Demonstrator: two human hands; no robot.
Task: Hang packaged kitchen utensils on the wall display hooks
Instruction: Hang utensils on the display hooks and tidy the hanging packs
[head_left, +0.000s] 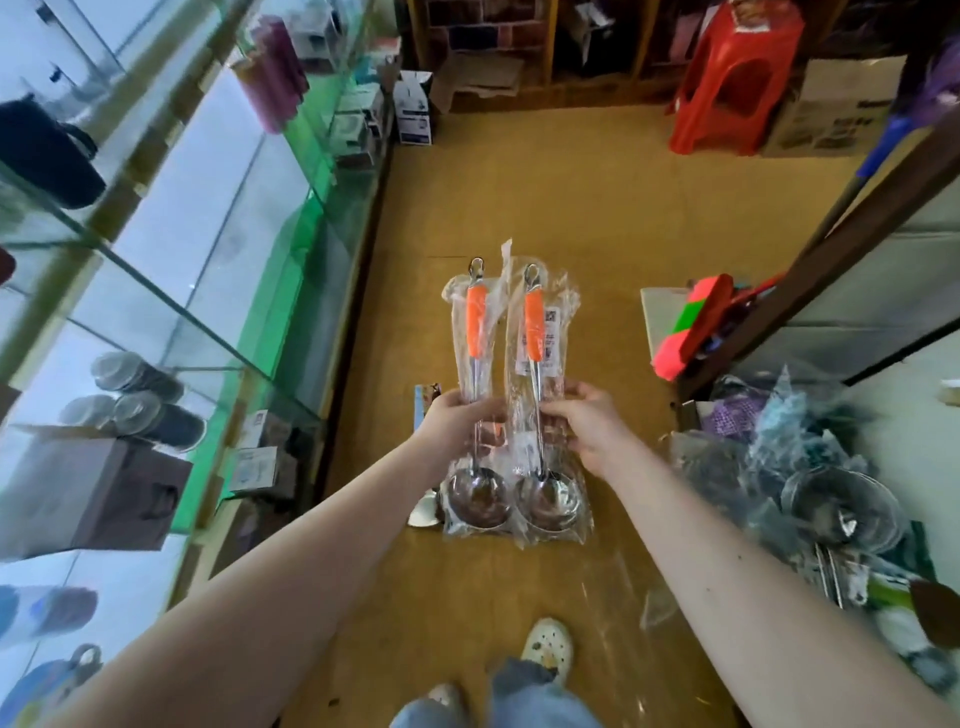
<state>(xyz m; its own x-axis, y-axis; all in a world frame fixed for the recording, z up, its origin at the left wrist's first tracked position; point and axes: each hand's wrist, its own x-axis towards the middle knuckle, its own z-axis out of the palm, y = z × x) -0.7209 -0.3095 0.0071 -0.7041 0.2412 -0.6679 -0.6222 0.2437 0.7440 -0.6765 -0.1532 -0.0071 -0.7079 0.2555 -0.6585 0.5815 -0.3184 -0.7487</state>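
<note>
Two steel ladles with orange handles, each in a clear plastic bag, are held side by side in front of me, bowls down. My left hand (456, 422) grips the shaft of the left ladle (477, 332). My right hand (587, 423) pinches the shaft of the right ladle (535, 338), whose bag carries a white label. Both handle tips end in metal hanging loops. No wall display hooks are in view.
Glass display shelves (171, 291) with cups and boxes run along the left. A pile of bagged strainers and utensils (810, 499) lies at the right. A red plastic stool (732, 78) and cardboard boxes stand at the far end of the brown floor. My feet show below.
</note>
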